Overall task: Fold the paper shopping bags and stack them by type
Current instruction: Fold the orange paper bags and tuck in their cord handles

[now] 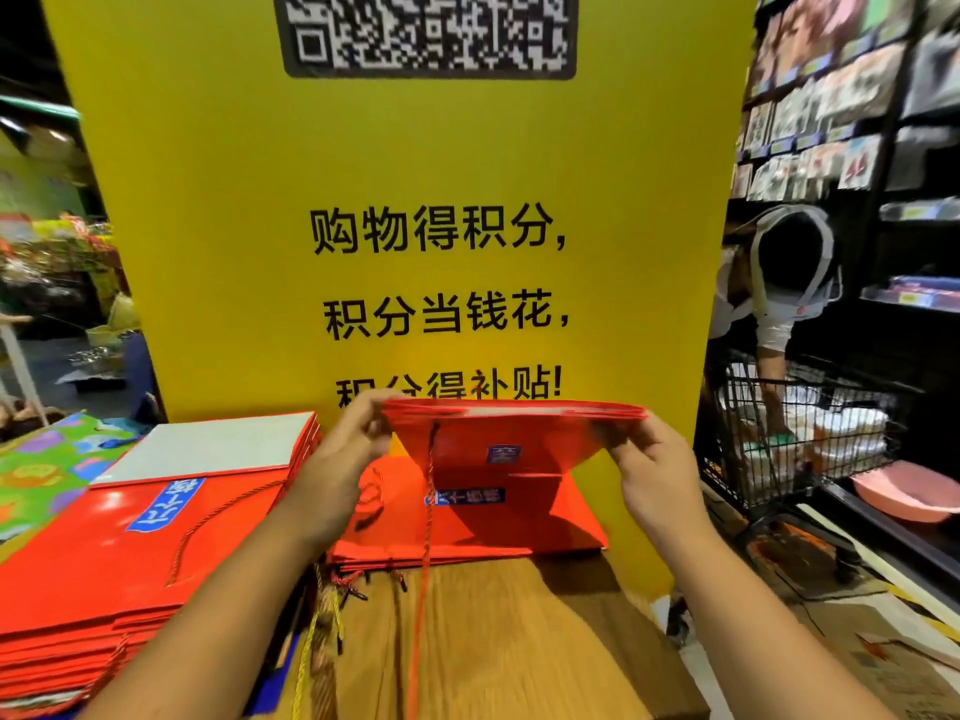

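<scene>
While left hand (349, 452) and right hand (652, 462) pinch the flat red paper bag (519, 441), folding seems done. Next, square it onto the six-o'clock red stack (483, 537).

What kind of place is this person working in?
Most likely a shop: stocked shelves on the right, a wire shopping cart beside them, and a yellow sign with a QR code about shopping points.

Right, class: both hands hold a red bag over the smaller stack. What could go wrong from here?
The cord of the red bag hangs loose toward the table; it may get trapped under the bag or tangle with the cords at the small stack front edge. The left hand and right hand pinch only the bag's upper edge, so it could sag or land askew.
</scene>
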Tool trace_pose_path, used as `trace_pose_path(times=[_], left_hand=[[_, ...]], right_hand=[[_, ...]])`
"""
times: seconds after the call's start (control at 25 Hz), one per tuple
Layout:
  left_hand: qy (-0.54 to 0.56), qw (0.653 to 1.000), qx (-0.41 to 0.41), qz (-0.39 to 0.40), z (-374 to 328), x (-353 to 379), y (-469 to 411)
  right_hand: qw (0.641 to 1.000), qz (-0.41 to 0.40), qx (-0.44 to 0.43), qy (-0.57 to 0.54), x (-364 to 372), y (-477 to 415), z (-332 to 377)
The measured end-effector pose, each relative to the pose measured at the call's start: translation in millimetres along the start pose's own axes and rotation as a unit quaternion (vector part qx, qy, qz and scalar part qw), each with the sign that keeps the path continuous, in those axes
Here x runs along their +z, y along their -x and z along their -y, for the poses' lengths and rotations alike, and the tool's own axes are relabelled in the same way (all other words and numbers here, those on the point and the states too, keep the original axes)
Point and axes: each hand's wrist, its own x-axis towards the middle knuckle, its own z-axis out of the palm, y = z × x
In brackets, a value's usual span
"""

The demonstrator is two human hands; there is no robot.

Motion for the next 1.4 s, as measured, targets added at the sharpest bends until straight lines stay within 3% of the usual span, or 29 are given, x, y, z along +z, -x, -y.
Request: trace_pose_path(times=[0.2, 0.32, 0.48, 0.6, 0.64, 0.72, 0.88, 1.04, 1.24, 1.4], left_hand=[[-0.007, 0.983, 0.169, -0.067, -24, 3, -1], [-0.096, 0.977, 0.171, -0.082, -16, 8, -12], [-0.332, 0.943, -0.001, -0.015, 62, 18, -7], [-0.481, 0.872, -0.057, 0.078, 116, 25, 19], [-0.476, 0.873, -0.055, 0.094, 122, 25, 23], [-0.404, 0.909, -0.057, 0.084, 117, 23, 22], [-0.205, 0.972, -0.115, 0.018, 83, 25, 5], [-0.143, 0.984, -0.085, 0.065, 49, 41, -11], [-0.013, 0.997, -0.037, 0.070, 0, 69, -24], [0.015, 0.996, 0.017, 0.091, -38, 81, -25]], right_hand=[[0.988, -0.008, -0.091, -0.123, 4, -25, 66], [0.991, 0.002, -0.034, -0.127, 10, -41, 61], [0.986, 0.108, 0.107, 0.072, 34, -40, -31], [0.927, 0.187, 0.122, 0.300, 48, -12, -107], [0.905, 0.200, 0.103, 0.362, 49, -1, -124], [0.881, 0.203, 0.082, 0.419, 47, 11, -144], [0.886, 0.205, 0.079, 0.409, 46, 10, -152], [0.879, 0.208, 0.067, 0.424, 46, 11, -158], [0.876, 0.210, 0.070, 0.428, 47, 11, -159], [0.881, 0.208, 0.070, 0.419, 47, 13, -157]])
